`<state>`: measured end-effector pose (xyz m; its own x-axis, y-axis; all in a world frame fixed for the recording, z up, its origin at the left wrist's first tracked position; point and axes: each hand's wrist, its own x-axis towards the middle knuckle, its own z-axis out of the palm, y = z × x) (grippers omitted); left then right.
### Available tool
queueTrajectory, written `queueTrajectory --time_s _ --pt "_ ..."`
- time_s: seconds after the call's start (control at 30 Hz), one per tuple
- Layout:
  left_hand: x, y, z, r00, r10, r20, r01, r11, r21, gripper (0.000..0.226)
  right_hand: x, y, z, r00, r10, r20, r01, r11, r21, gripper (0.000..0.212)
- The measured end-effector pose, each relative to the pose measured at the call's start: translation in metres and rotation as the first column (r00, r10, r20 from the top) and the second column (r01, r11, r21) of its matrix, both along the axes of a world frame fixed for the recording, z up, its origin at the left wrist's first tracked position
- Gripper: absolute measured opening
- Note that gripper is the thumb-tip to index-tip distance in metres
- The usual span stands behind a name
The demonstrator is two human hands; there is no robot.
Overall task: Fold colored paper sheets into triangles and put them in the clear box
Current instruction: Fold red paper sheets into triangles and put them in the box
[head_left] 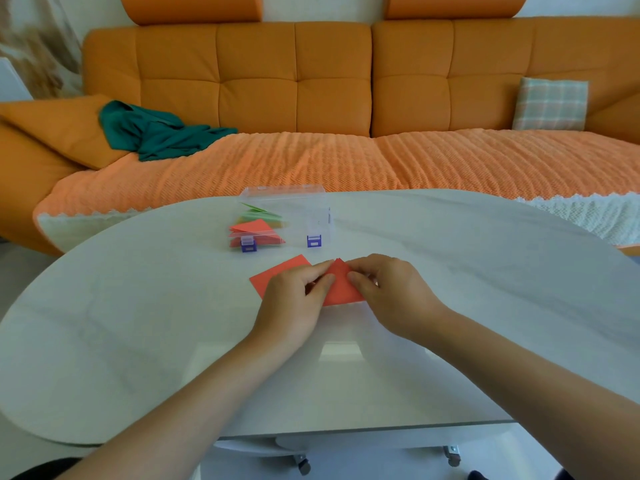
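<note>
Red paper (342, 289) lies on the white table (138, 306) close in front of the person, caught between both hands. It is folded over on itself into a pointed shape whose layered tip points away toward the clear box (311, 216). The left hand (294, 299) has its fingers curled, and its thumb and forefinger nip the left edge of the fold. The right hand (384, 292) is likewise curled, with its thumb pressed on the right side of the paper and its forefinger at the tip, so both hands are narrow and holding the paper rather than spread. A flat red sheet (280, 270) shows from under the left hand on its far left side; I cannot tell whether it is part of the same sheet or a separate one. The clear box stands on the table just beyond the hands and apart from them, with two purple latches (314, 241) on its near wall. Inside it, toward the left end, lie folded red triangles (256, 228) with green triangles (258, 213) behind them. Past the table runs an orange sofa (259, 81) bearing a rumpled green cloth (159, 133) on the left and a checked cushion (550, 103) on the right.
</note>
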<state>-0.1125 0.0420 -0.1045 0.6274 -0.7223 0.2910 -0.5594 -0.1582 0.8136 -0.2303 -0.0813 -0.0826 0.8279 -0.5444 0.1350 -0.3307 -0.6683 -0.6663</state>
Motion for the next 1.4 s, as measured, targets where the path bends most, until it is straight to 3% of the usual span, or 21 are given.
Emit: queueTrajectory --time_s 0.23,0.6,0.73,0.83,0.93,1.0,1.07,1.13,1.27,1.4 --pt "0.001 -0.001 0.001 0.999 0.019 -0.046 -0.020 1.000 -0.024 0.027 0.000 0.003 0.003 1.000 0.004 -0.024 -0.009 0.983 -0.185 0.035" --pt "0.000 -0.001 -0.002 0.999 -0.013 -0.039 0.013 1.000 -0.011 0.028 0.000 0.002 0.000 0.998 0.044 -0.043 -0.054 0.966 -0.252 0.033" --pt "-0.001 -0.002 -0.003 0.999 -0.012 -0.043 0.012 1.000 0.010 0.029 0.001 -0.002 0.006 0.996 -0.086 0.008 0.086 0.995 -0.042 0.016" --pt "-0.004 -0.001 -0.003 0.999 -0.035 -0.021 0.036 0.998 0.048 0.026 0.000 -0.008 0.010 0.995 -0.078 -0.069 0.083 0.994 0.075 0.016" --pt "-0.004 0.001 0.003 0.996 -0.086 -0.007 0.086 0.980 0.180 0.024 -0.002 -0.012 0.012 0.985 -0.045 -0.169 0.066 0.991 0.119 0.017" --pt "0.000 0.004 0.007 0.990 -0.107 0.092 0.073 0.948 0.310 0.027 -0.002 -0.013 0.011 0.975 -0.039 -0.217 0.069 0.989 0.129 0.017" --pt "0.005 0.007 0.009 0.951 -0.120 0.286 0.010 0.934 0.358 0.030 -0.002 -0.013 0.009 0.962 -0.039 -0.269 0.066 0.994 0.092 0.018" --pt "0.006 0.011 0.011 0.899 -0.147 0.412 0.024 0.957 0.289 0.027 -0.002 -0.011 0.009 0.948 -0.045 -0.314 0.060 0.997 0.038 0.019" --pt "0.003 0.014 0.011 0.852 -0.323 0.412 0.219 0.935 0.279 0.019 0.000 -0.008 0.006 0.926 -0.084 -0.368 0.048 0.993 -0.106 0.026" --pt "0.001 0.015 0.005 0.819 -0.415 0.396 0.273 0.889 0.368 0.024 0.003 -0.004 0.003 0.919 -0.141 -0.370 0.048 0.967 -0.248 0.029"
